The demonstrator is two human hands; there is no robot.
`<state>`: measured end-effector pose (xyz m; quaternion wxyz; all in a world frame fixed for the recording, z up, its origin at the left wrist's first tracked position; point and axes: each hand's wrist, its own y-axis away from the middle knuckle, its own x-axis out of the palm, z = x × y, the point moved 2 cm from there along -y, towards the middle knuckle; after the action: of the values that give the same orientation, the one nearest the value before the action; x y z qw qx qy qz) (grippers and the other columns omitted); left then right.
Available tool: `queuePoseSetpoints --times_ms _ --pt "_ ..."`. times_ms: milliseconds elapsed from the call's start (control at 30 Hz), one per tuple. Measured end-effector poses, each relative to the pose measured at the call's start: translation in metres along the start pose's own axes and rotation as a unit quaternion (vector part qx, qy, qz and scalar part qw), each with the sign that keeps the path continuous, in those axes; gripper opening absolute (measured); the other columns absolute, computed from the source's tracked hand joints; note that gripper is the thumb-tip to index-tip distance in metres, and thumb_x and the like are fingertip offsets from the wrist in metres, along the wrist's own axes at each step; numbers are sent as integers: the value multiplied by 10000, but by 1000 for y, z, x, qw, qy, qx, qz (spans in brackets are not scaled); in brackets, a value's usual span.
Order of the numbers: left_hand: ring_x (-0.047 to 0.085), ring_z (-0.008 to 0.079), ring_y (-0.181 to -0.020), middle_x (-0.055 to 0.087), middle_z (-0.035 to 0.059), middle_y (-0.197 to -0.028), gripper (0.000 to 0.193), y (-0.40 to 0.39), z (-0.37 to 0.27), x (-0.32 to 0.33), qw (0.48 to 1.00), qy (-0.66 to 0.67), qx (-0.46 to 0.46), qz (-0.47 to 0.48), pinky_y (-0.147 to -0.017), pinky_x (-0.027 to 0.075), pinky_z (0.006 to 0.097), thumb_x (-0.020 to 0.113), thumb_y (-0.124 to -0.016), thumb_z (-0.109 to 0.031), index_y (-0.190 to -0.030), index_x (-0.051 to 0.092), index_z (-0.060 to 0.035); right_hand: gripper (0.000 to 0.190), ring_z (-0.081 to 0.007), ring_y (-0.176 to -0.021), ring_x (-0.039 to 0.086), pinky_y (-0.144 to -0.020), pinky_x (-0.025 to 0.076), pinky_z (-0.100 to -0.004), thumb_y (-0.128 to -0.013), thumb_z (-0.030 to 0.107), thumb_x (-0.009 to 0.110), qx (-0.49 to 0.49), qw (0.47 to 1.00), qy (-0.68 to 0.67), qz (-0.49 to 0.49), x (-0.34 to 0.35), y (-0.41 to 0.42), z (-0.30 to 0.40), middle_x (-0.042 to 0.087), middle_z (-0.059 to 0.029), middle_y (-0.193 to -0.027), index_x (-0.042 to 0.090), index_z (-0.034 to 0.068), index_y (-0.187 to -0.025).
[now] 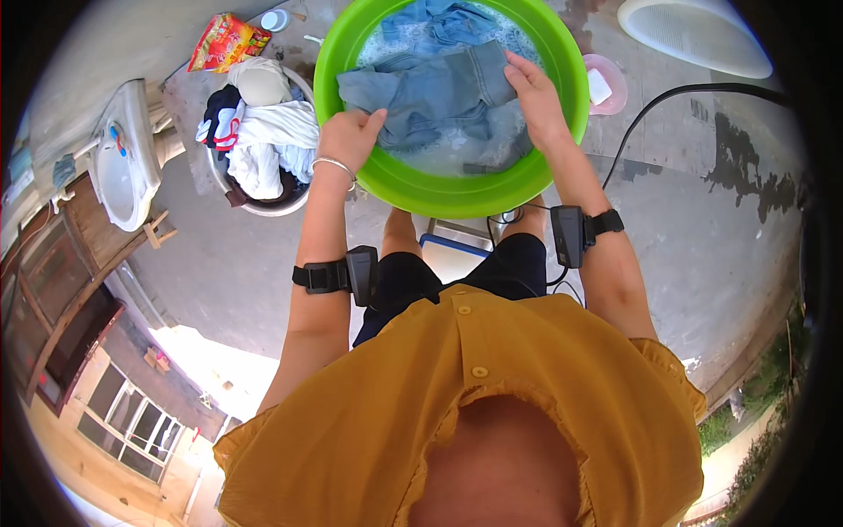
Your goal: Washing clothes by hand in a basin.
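A wet grey-blue denim garment (435, 92) is spread across a large green plastic basin (454, 197) of sudsy water. My right hand (537, 99) grips the garment's thick hemmed end between thumb and fingers, above the basin's right side. At the left, my left hand (352, 138) pinches its other side just inside the rim; the fingertips are partly hidden. Lighter blue denim (441, 23) lies in the foam at the far side of the same basin. Darker cloth (504, 155) sits in the water under the held garment.
Left of the basin, a metal washbowl (263, 209) holds piled white and dark clothes (270, 125). Behind it are a red-and-yellow packet (227, 43) and a white-and-blue cap (275, 20). On the right, a pink dish (616, 99) carries white soap (598, 87), near a black hose (685, 92).
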<state>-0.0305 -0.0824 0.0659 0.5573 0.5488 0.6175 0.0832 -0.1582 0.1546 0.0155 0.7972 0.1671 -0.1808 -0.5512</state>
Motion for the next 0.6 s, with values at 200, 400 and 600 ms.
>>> queuePoseSetpoints --times_ms 200,400,600 --pt "562 232 -1015 604 127 -1075 452 -4 -39 45 812 570 20 123 -815 461 337 545 -874 -391 -1095 544 3 326 -243 -1008 567 -880 429 -308 -913 143 473 -157 966 155 133 74 60 21 566 -140 -1153 501 16 -1212" --pt "521 257 -1094 564 100 -1182 411 0 -32 40 627 759 72 161 -966 365 411 372 -954 -349 -1198 497 -43 393 -272 -1030 548 -893 430 -334 -869 109 530 -175 958 169 151 61 69 16 550 -151 -1153 465 61 -1253" --pt "429 287 -1226 488 115 -1294 514 13 -35 20 621 755 81 195 -1041 286 466 341 -949 -412 -1304 398 -45 390 -246 -916 550 -804 441 -325 -797 142 634 -179 963 187 69 47 43 2 564 -127 -997 540 46 -1163"
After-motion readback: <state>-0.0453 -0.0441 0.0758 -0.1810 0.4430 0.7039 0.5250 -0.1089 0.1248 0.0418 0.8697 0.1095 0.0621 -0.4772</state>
